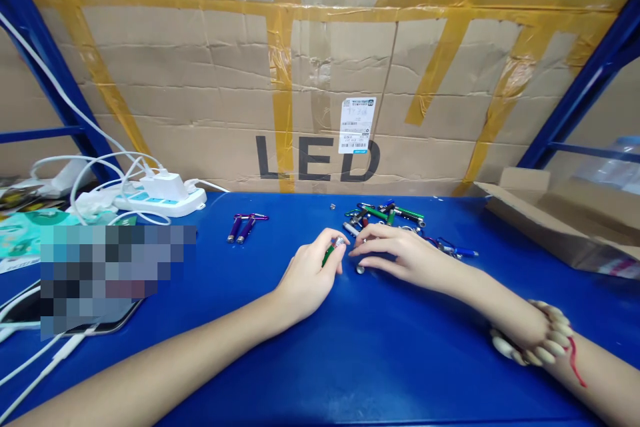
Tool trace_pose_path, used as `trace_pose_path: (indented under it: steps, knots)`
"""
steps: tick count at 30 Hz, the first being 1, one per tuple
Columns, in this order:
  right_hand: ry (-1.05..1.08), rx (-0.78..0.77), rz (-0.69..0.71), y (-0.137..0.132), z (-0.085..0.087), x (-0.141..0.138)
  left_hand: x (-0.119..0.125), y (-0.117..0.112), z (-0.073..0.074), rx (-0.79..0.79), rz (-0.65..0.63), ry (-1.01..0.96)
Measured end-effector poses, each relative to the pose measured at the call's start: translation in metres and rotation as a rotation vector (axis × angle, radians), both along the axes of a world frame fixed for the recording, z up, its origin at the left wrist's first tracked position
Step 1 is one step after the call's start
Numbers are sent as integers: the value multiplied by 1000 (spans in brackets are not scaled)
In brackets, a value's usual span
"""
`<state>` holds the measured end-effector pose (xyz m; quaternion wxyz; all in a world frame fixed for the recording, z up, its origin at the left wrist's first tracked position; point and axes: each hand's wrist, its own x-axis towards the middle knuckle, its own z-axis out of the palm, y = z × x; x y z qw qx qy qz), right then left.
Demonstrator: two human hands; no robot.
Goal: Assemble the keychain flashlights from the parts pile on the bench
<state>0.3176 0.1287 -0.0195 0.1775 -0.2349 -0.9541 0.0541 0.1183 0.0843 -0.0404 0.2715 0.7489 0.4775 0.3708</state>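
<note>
My left hand (310, 273) is closed around a small green flashlight (328, 254), its silver end pointing up between thumb and fingers. Most of the tube is hidden by the hand. Just to the right, my right hand (395, 250) hovers low over the table with its fingers apart. Below its fingertips lies a small round silver cap (360, 269); whether a finger touches it I cannot tell. Behind the right hand is a loose pile of keychain flashlights (383, 213) in green, blue, red and silver, partly covered by the hand. Two purple flashlights (243, 228) with clips lie together at left.
A blue tabletop (320, 373) runs up to a large taped cardboard box (210, 93). At left are a white power strip (185, 201), cables and a phone (110, 327), partly blurred out. An open carton (560, 227) stands at right. A tiny metal piece (333, 207) lies near the back.
</note>
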Motion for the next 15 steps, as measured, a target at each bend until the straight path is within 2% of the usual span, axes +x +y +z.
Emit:
trace_pose_path:
  steps: [6, 15]
  knots:
    - [-10, -41, 79, 9, -12, 4, -2, 0, -3, -2, 2, -6]
    - [-60, -150, 3, 3, -10, -1, -2, -3, -1, -15, 10, -3]
